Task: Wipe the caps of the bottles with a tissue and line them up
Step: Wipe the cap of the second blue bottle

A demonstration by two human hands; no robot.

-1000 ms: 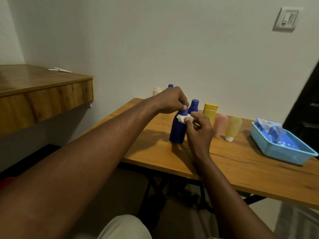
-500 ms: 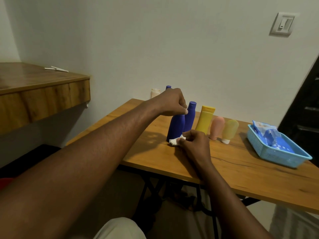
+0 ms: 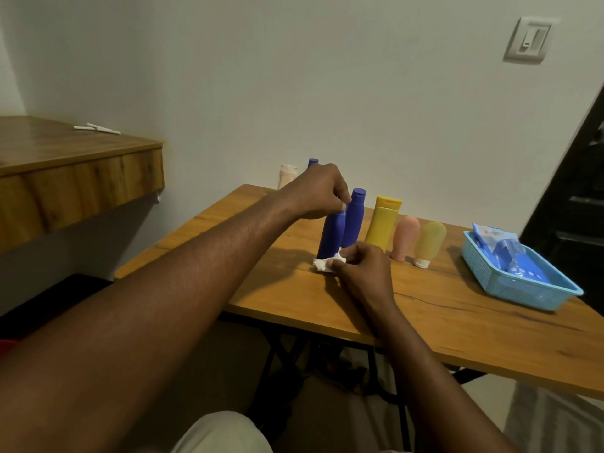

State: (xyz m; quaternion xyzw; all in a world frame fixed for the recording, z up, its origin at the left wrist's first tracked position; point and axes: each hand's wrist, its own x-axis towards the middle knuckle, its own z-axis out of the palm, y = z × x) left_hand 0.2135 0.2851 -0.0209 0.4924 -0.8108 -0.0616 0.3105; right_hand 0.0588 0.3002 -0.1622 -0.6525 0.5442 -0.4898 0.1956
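Note:
My left hand (image 3: 318,192) grips the top of a blue bottle (image 3: 330,238) that stands upright on the wooden table (image 3: 457,315); its cap is hidden under my fingers. My right hand (image 3: 364,269) rests on the table just in front of that bottle and pinches a crumpled white tissue (image 3: 325,263). To the right stand a second blue bottle (image 3: 354,217), a yellow bottle (image 3: 382,223), a pink tube (image 3: 403,238) and a pale yellow tube (image 3: 428,243) in a row. Behind my left hand a third blue bottle's cap (image 3: 312,162) and a cream tube (image 3: 287,174) show.
A light blue basket (image 3: 510,282) with blue packets sits at the table's right side. A wooden shelf (image 3: 81,171) with white sticks juts out at the left. The wall runs close behind the bottles. A dark door frame stands at the far right.
My right hand has come down from the bottle's cap to the table with the tissue. The blue bottle under my left hand has shifted slightly closer to the row.

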